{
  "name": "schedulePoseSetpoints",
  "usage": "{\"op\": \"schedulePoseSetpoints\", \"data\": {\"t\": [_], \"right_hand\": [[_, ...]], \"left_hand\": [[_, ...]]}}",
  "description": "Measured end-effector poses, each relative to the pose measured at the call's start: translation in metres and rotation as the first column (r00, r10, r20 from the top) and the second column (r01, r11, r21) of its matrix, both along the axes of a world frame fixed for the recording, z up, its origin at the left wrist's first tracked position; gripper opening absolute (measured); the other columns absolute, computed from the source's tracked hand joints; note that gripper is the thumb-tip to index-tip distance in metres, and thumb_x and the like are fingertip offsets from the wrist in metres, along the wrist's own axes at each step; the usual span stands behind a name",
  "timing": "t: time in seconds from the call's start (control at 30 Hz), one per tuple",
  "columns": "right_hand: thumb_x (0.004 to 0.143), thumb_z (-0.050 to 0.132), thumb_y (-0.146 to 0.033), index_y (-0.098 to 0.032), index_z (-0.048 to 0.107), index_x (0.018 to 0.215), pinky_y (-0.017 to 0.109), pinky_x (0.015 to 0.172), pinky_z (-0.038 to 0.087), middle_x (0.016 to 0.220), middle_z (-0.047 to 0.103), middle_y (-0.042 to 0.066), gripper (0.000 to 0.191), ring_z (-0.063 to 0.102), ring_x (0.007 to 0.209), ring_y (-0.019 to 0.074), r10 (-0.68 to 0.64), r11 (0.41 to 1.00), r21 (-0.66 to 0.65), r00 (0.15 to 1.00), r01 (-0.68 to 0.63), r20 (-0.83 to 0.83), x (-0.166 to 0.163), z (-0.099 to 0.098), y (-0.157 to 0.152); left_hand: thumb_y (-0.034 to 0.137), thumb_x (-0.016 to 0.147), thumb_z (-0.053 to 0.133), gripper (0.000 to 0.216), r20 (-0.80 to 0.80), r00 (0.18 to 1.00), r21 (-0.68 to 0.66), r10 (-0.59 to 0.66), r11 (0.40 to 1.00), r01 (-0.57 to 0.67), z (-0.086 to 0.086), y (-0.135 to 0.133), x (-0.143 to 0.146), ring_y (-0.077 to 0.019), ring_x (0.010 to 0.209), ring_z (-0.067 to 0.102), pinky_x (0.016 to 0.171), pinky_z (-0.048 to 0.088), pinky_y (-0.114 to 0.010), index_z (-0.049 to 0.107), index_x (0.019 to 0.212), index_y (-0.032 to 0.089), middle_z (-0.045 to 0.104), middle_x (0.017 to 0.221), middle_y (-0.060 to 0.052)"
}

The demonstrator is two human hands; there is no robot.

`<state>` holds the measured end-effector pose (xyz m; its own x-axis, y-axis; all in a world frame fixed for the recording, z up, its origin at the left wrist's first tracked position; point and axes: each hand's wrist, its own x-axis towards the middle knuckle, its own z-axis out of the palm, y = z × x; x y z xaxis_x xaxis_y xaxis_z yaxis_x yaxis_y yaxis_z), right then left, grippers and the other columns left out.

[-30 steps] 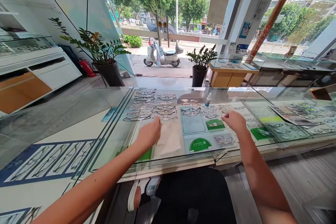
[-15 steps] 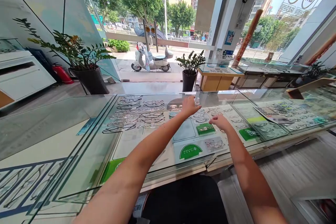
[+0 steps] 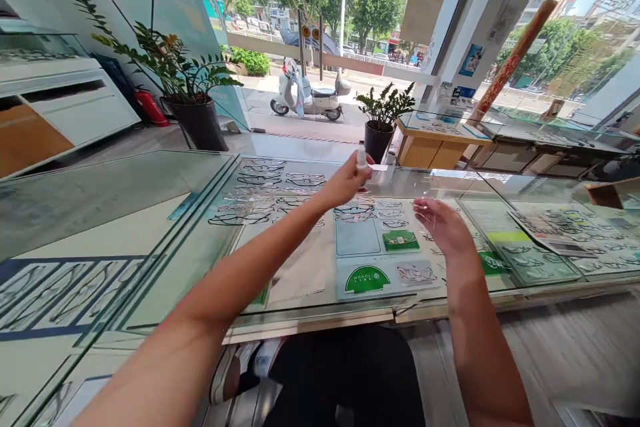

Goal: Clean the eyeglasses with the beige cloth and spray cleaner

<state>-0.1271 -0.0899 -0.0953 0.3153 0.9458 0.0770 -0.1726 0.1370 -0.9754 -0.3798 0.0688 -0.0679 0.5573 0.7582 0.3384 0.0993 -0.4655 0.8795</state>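
Note:
My left hand is closed around a small clear spray bottle with a pale top, held upright over the glass counter. To its right, my right hand is raised above the glass with fingers curled on a pair of thin-rimmed eyeglasses; their clear lenses are hard to make out. Beneath the hands, rows of eyeglass frames lie inside the display counter. A green box with a pair of glasses sits below and left of my right hand.
A flat printed sheet or tray lies on the counter at the right. Potted plants stand beyond the counter's far edge, near a wooden display case. Outside the window a scooter is parked.
My left hand has lifted the spray bottle off the counter. My right hand has moved right and now shows the thin eyeglasses in its fingers. The view has turned slightly left and down.

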Motion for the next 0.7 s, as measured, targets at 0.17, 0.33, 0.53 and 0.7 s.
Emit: {"op": "schedulePoseSetpoints", "data": {"t": [0.17,0.33,0.53,0.7], "right_hand": [[0.083,0.083,-0.052,-0.028,0.077,0.091,0.042,0.097,0.063,0.103,0.082,0.004,0.025,0.077,0.106,0.0237,0.159,0.978,0.123,0.984,-0.169,0.081,-0.053,0.024,0.044],[0.084,0.082,-0.054,-0.027,0.073,0.088,0.043,0.097,0.064,0.101,0.078,0.005,0.029,0.075,0.108,0.0255,0.335,0.923,0.150,0.931,-0.355,0.145,-0.119,0.066,0.085],[0.087,0.077,-0.067,-0.026,0.070,0.091,0.043,0.098,0.063,0.101,0.073,0.004,0.042,0.074,0.118,0.0269,0.364,0.877,0.235,0.899,-0.419,0.245,-0.169,0.099,0.115],[0.089,0.075,-0.065,-0.026,0.069,0.088,0.044,0.100,0.062,0.098,0.073,0.005,0.040,0.073,0.118,0.0270,0.362,0.872,0.255,0.901,-0.418,0.239,-0.183,0.103,0.128]], "left_hand": [[0.027,0.096,0.072,0.020,0.268,0.950,0.009,0.160,0.986,-0.168,0.030,-0.011,-0.087,-0.0162,0.082,0.069,0.062,0.056,-0.025,0.065,0.115,0.027,0.065,0.095,-0.003],[0.035,0.109,0.056,0.021,0.216,0.913,0.062,0.346,0.928,-0.366,0.069,-0.019,-0.117,-0.0154,0.076,0.071,0.059,0.054,-0.025,0.067,0.104,0.018,0.063,0.090,-0.004],[0.085,0.106,0.011,0.086,0.179,0.951,-0.022,0.251,0.968,-0.251,0.094,-0.016,-0.130,-0.0185,0.074,0.072,0.056,0.049,-0.026,0.061,0.089,0.016,0.053,0.075,-0.003],[0.100,0.093,0.016,0.093,0.243,0.940,-0.122,0.240,0.969,-0.216,0.085,0.008,-0.136,-0.0217,0.069,0.070,0.052,0.047,-0.029,0.060,0.090,0.018,0.049,0.070,-0.003]]}}
